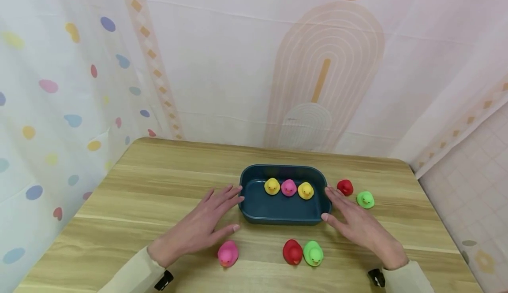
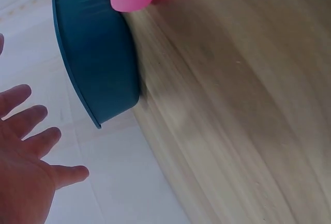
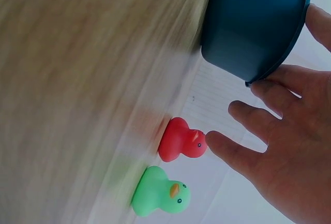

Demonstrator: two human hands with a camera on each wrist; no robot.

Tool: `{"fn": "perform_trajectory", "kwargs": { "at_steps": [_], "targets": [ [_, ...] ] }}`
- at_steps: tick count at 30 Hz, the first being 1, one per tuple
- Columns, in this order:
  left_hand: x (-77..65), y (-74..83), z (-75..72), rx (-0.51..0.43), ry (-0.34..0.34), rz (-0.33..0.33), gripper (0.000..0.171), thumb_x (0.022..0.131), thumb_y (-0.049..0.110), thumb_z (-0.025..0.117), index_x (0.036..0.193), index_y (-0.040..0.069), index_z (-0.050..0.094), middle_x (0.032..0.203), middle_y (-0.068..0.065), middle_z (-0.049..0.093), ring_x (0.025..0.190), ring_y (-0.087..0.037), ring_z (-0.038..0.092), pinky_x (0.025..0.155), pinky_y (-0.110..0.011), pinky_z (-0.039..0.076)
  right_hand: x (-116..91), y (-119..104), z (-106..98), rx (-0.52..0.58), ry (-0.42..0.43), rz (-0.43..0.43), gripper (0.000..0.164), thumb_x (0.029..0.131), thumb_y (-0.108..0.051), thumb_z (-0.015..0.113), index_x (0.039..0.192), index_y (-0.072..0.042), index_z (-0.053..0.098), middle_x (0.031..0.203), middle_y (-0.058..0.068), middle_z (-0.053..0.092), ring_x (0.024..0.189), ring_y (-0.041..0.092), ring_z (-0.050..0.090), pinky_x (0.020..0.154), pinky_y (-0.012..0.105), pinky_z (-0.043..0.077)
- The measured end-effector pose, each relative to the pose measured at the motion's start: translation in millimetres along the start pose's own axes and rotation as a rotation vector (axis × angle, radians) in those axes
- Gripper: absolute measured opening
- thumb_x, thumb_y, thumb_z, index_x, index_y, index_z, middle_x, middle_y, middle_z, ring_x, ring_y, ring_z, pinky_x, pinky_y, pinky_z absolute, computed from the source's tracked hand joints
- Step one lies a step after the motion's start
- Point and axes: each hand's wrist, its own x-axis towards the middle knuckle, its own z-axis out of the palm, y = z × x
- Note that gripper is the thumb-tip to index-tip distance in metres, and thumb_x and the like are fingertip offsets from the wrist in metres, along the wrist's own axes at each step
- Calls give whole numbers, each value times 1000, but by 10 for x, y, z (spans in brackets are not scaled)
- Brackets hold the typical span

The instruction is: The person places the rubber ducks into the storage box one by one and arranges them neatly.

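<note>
A tray [image 1: 274, 209] is holding two yellow ducks [image 1: 272, 187] [image 1: 306, 191] and a pink duck [image 1: 289, 188]; both hands [image 1: 198, 229] [image 1: 359, 226] are flanking it, fingers apart.

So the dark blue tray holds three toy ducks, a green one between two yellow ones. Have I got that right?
Not quite: the middle duck is pink, not green, as the head view shows. The dark blue tray does hold it between two yellow ducks.

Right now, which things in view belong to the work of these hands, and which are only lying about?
Likely in the job:
left hand
right hand
tray between them
two yellow ducks inside it
pink duck inside it

Probably lying about, outside the tray:
loose pink duck
two red ducks
two green ducks
</note>
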Motion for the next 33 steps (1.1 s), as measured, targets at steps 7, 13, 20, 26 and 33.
{"fn": "perform_trajectory", "kwargs": {
  "at_steps": [7,13,20,26,33],
  "targets": [
    [-110,16,-2,16,-29,19,67,97,42,71,153,10,50,166,-9,37,152,-38,31,116,-72,25,-10,-8,-8,7,5,-1,76,106,-52,53,161,-3,35,167,16,30,151,40,31,115,62,36],
    [-212,28,9,40,-70,38,70,97,47,69,154,10,50,167,-9,35,152,-38,31,115,-74,25,-17,-17,-26,-1,6,-6,75,106,-51,53,161,-3,35,167,17,30,151,41,32,115,62,36],
    [-335,39,56,118,-99,82,67,100,56,60,149,11,54,166,-10,35,151,-38,34,114,-72,30,-6,-9,-8,-3,-1,-6,76,106,-52,53,160,-2,34,167,17,29,151,41,31,115,62,35],
    [-436,52,84,112,-176,45,66,102,59,55,151,15,54,166,-8,36,152,-34,32,115,-71,29,-11,-3,17,-6,-4,3,76,106,-51,53,161,-2,34,167,17,29,151,41,32,115,62,36],
    [-500,61,118,124,-199,80,61,103,58,53,149,19,57,163,-5,42,152,-33,34,114,-70,31,-5,-2,5,-9,-1,1,76,106,-52,53,161,-3,33,167,17,29,151,42,32,114,63,37]
  ]
}}
